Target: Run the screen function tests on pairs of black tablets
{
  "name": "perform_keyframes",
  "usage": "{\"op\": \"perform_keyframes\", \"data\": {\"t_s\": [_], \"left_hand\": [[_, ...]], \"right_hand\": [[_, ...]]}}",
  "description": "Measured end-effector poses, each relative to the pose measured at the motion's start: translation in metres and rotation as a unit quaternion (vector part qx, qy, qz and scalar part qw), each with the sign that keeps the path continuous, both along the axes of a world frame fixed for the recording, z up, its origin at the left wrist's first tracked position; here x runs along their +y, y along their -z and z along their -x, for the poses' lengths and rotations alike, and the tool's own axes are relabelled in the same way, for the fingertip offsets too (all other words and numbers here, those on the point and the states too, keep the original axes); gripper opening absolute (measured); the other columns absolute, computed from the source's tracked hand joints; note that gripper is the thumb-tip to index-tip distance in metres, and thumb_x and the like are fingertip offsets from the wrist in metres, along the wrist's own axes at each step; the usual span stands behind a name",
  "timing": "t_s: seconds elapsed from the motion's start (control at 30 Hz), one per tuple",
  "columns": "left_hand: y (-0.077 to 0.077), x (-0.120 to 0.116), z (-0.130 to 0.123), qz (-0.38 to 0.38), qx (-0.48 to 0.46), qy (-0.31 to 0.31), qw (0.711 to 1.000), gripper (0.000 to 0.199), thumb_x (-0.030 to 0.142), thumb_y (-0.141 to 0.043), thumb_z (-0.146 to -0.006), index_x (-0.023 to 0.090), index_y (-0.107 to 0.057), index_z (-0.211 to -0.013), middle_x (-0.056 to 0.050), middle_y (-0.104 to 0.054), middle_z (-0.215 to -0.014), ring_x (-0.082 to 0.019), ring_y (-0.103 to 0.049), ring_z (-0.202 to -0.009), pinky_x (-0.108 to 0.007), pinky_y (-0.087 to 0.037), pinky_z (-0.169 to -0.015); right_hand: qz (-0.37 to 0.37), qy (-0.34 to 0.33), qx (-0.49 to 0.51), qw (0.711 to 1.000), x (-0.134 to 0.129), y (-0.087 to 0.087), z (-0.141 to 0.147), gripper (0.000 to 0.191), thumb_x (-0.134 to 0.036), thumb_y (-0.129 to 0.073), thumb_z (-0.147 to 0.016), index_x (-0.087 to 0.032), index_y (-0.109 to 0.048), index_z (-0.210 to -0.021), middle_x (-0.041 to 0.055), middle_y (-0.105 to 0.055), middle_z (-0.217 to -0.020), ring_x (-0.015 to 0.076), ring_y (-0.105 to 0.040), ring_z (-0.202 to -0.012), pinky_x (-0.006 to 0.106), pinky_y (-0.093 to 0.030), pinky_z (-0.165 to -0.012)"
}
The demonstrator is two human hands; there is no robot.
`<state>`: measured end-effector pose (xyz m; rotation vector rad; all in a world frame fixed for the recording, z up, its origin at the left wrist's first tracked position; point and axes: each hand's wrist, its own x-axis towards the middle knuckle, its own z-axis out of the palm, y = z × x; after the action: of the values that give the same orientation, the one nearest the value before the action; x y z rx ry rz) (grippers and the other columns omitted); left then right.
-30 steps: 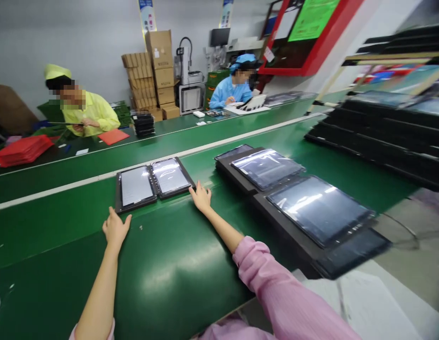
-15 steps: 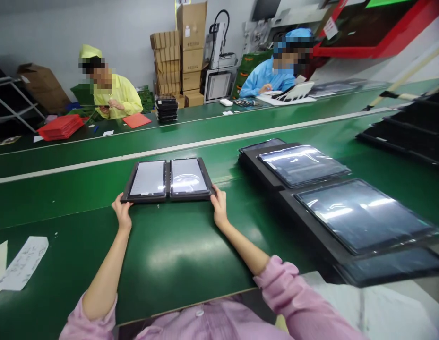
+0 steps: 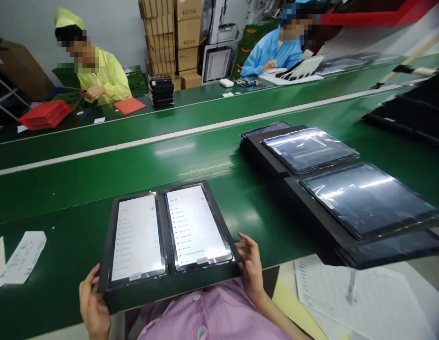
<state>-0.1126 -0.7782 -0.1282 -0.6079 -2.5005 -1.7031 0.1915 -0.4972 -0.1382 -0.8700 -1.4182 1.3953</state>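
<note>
Long glossy green surface (image 3: 81, 203); flat black rectangular tray (image 3: 167, 241) at its near edge, in front of me. On it, two side-by-side black-bezelled tablets (image 3: 198, 226), white screens lit, rows of small text. My left hand (image 3: 93, 302) and right hand (image 3: 252, 267): half-curled, gripping near corners. Pale label strip (image 3: 202, 260) at right screen's bottom.

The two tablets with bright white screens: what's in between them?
Just a narrow strip of the black tray lies between the left tablet and the right tablet. The head view shows it.
</note>
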Motion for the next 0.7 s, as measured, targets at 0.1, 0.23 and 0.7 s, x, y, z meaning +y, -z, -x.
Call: {"op": "perform_keyframes", "data": {"t_s": [0.1,0.23,0.7], "left_hand": [[-0.015,-0.032,-0.002,0.184,0.152,0.034,0.971,0.048,0.050,-0.045,-0.093,0.027,-0.062,-0.133,-0.007,-0.066,-0.101,-0.028,-0.060,-0.085,-0.040,-0.048,-0.073],[-0.041,-0.039,0.016,0.253,0.276,0.008,0.927,0.050,0.052,-0.041,-0.094,0.028,-0.064,-0.132,-0.010,-0.071,-0.097,-0.033,-0.060,-0.092,-0.049,-0.043,-0.089],[-0.007,0.058,0.087,0.007,-0.141,0.227,0.964,0.083,0.049,-0.056,-0.088,0.026,-0.021,-0.160,-0.009,-0.022,-0.167,-0.031,-0.018,-0.153,-0.049,-0.010,-0.125]], "right_hand": [[-0.022,-0.056,-0.053,0.997,0.003,-0.006,-0.012,0.050,-0.055,-0.049,-0.098,-0.024,-0.048,-0.137,0.0023,-0.056,-0.089,0.0113,-0.041,-0.048,0.025,-0.034,-0.044],[-0.105,-0.044,-0.157,0.981,0.041,-0.022,-0.003,0.036,-0.047,-0.046,-0.102,-0.023,-0.058,-0.125,0.0017,-0.056,-0.082,0.0166,-0.051,-0.058,0.028,-0.043,-0.053],[-0.554,-0.311,-0.313,0.706,0.015,-0.075,0.104,0.051,-0.064,-0.056,-0.095,-0.041,-0.057,-0.141,0.0143,-0.029,-0.158,0.0461,-0.034,-0.136,0.076,-0.020,-0.106]]}}
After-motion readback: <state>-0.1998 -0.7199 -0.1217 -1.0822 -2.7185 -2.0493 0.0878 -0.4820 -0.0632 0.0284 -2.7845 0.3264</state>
